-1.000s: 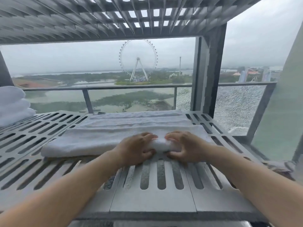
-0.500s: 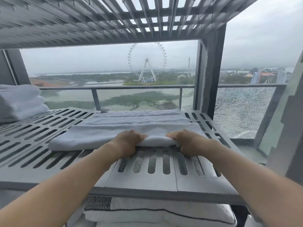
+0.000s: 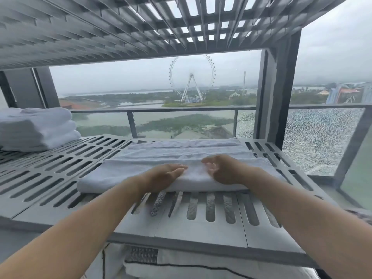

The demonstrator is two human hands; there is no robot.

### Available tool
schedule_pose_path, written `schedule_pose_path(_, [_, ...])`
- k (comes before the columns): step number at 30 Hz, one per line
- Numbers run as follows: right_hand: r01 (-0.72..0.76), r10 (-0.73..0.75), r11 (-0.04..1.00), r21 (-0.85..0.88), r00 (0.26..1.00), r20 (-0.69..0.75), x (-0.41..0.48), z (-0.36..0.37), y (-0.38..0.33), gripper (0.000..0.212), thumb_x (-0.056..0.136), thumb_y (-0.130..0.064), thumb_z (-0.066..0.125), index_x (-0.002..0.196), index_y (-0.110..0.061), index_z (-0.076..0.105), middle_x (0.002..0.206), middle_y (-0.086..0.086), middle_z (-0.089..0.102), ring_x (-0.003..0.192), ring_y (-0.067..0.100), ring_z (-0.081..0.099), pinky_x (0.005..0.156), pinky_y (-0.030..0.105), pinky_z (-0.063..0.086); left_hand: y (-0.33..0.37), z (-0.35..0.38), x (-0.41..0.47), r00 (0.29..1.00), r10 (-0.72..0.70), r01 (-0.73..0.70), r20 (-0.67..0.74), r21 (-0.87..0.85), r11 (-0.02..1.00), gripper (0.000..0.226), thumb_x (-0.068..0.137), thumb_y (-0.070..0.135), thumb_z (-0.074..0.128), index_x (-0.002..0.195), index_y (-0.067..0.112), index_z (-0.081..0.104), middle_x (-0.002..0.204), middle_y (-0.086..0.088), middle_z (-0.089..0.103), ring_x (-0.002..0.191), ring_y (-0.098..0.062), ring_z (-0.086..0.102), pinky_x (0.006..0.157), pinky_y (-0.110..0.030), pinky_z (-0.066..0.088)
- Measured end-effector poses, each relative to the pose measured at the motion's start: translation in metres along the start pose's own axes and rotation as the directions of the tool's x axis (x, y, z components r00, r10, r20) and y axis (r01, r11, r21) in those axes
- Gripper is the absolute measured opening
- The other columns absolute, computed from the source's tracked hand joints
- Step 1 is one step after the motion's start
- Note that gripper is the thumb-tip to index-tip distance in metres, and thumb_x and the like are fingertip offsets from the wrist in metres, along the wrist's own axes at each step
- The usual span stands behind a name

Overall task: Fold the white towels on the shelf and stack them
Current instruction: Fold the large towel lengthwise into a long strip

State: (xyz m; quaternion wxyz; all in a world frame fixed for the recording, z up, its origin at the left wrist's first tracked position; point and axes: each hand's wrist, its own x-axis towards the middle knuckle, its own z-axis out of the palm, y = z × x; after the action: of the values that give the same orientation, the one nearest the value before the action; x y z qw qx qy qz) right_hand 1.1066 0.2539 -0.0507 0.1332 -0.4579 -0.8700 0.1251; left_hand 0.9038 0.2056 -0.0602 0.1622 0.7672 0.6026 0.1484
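Observation:
A white towel [image 3: 124, 174] lies spread across the grey slotted shelf [image 3: 60, 178], its near edge folded over into a thick band. My left hand [image 3: 163, 178] rests flat on that fold, fingers together and extended. My right hand [image 3: 223, 172] hovers just above the fold with fingers loosely curled and apart, holding nothing. A stack of folded white towels [image 3: 38, 129] sits at the far left of the same shelf, well away from both hands.
Another slotted shelf [image 3: 120, 27] hangs low overhead. A grey upright post [image 3: 279, 93] stands at the back right corner. Behind are a glass railing [image 3: 181, 121] and a cracked glass panel [image 3: 322, 137]. White bedding with a black line [image 3: 201, 266] lies on the level below.
Both hands have let go of the towel's near edge and lifted onto the fold; the left now lies flat, the right has opened. The view has moved closer and lower.

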Motion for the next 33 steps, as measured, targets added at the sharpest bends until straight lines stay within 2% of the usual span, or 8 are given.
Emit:
schedule_pose_path(6, [-0.062, 0.059, 0.997, -0.049, 0.996, -0.061, 0.031, -0.006, 0.021, 0.040, 0.093, -0.018, 0.046, 0.133, -0.015, 0.048, 0.133, 0.005, 0.054, 0.123, 0.021, 0.048, 0.105, 0.032, 0.036, -0.053, -0.026, 0.020, 0.993, -0.049, 0.060, -0.112, 0.098, 0.993, 0.040, 0.101, 0.031, 0.031, 0.137, 0.018, 0.043, 0.145, -0.001, 0.042, 0.133, -0.017, 0.037, 0.111, -0.031, 0.025])
schedule_pose_path(10, [-0.150, 0.138, 0.984, -0.099, 0.984, -0.114, 0.044, -0.004, 0.037, 0.020, 0.096, -0.031, 0.038, 0.093, -0.018, 0.053, 0.102, 0.003, 0.059, 0.090, 0.020, 0.052, 0.075, 0.032, 0.040, -0.087, -0.039, 0.032, 0.985, -0.106, 0.140, -0.138, 0.269, 0.953, 0.032, 0.101, 0.025, 0.030, 0.123, 0.016, 0.051, 0.128, -0.004, 0.052, 0.118, -0.022, 0.049, 0.100, -0.033, 0.035])
schedule_pose_path(13, [-0.166, 0.151, 0.971, -0.170, 0.984, -0.095, 0.049, 0.002, 0.043, 0.031, 0.098, -0.039, 0.029, 0.086, -0.018, 0.048, 0.097, 0.005, 0.058, 0.086, 0.021, 0.050, 0.073, 0.032, 0.037, -0.102, -0.042, 0.035, 0.984, -0.082, 0.135, -0.157, 0.361, 0.923, 0.025, 0.100, 0.031, 0.031, 0.106, 0.016, 0.050, 0.104, -0.002, 0.054, 0.099, -0.017, 0.051, 0.088, -0.030, 0.038])
schedule_pose_path(17, [-0.133, 0.110, 0.965, -0.228, 0.988, -0.111, 0.053, -0.005, 0.041, 0.043, 0.100, -0.039, 0.024, 0.067, -0.017, 0.040, 0.071, -0.002, 0.047, 0.067, 0.016, 0.045, 0.066, 0.032, 0.032, -0.106, -0.045, 0.035, 0.972, -0.001, 0.098, -0.236, 0.398, 0.912, 0.027, 0.101, 0.034, 0.027, 0.089, 0.017, 0.044, 0.085, 0.003, 0.050, 0.080, -0.017, 0.050, 0.076, -0.032, 0.038])
schedule_pose_path(19, [-0.123, 0.088, 0.965, -0.232, 0.984, -0.157, 0.059, -0.014, 0.038, 0.045, 0.100, -0.038, 0.025, 0.063, -0.015, 0.036, 0.065, 0.000, 0.044, 0.060, 0.014, 0.040, 0.062, 0.032, 0.031, -0.107, -0.050, 0.037, 0.961, 0.032, 0.084, -0.274, 0.404, 0.911, 0.029, 0.100, 0.035, 0.026, 0.086, 0.017, 0.043, 0.083, 0.002, 0.051, 0.078, -0.019, 0.052, 0.075, -0.034, 0.041])
schedule_pose_path(23, [-0.110, 0.059, 0.961, -0.255, 0.978, -0.199, 0.075, -0.023, 0.038, 0.046, 0.099, -0.039, 0.026, 0.062, -0.015, 0.038, 0.063, 0.001, 0.046, 0.064, 0.021, 0.046, 0.061, 0.032, 0.030, -0.107, -0.057, 0.043, 0.957, 0.017, 0.111, -0.290, 0.421, 0.900, 0.027, 0.100, 0.035, 0.025, 0.084, 0.019, 0.040, 0.082, 0.002, 0.050, 0.077, -0.018, 0.052, 0.072, -0.033, 0.041])
schedule_pose_path(28, [-0.132, 0.105, 0.959, -0.252, 0.987, -0.119, 0.079, -0.006, 0.055, 0.044, 0.098, -0.042, 0.029, 0.061, -0.021, 0.039, 0.065, -0.005, 0.047, 0.068, 0.019, 0.049, 0.066, 0.032, 0.037, -0.112, -0.050, 0.048, 0.982, -0.073, 0.145, -0.172, 0.456, 0.878, 0.029, 0.100, 0.041, 0.024, 0.092, 0.020, 0.044, 0.105, -0.002, 0.057, 0.098, -0.020, 0.054, 0.086, -0.037, 0.043])
schedule_pose_path(33, [-0.199, 0.172, 0.961, -0.190, 0.974, -0.149, 0.076, -0.003, 0.066, 0.053, 0.097, -0.046, 0.030, 0.053, -0.017, 0.033, 0.055, 0.000, 0.046, 0.053, 0.016, 0.043, 0.055, 0.030, 0.032, -0.122, -0.057, 0.046, 0.984, -0.108, 0.160, -0.145, 0.426, 0.890, 0.037, 0.099, 0.047, 0.023, 0.078, 0.024, 0.042, 0.083, 0.003, 0.053, 0.081, -0.018, 0.050, 0.078, -0.036, 0.042])
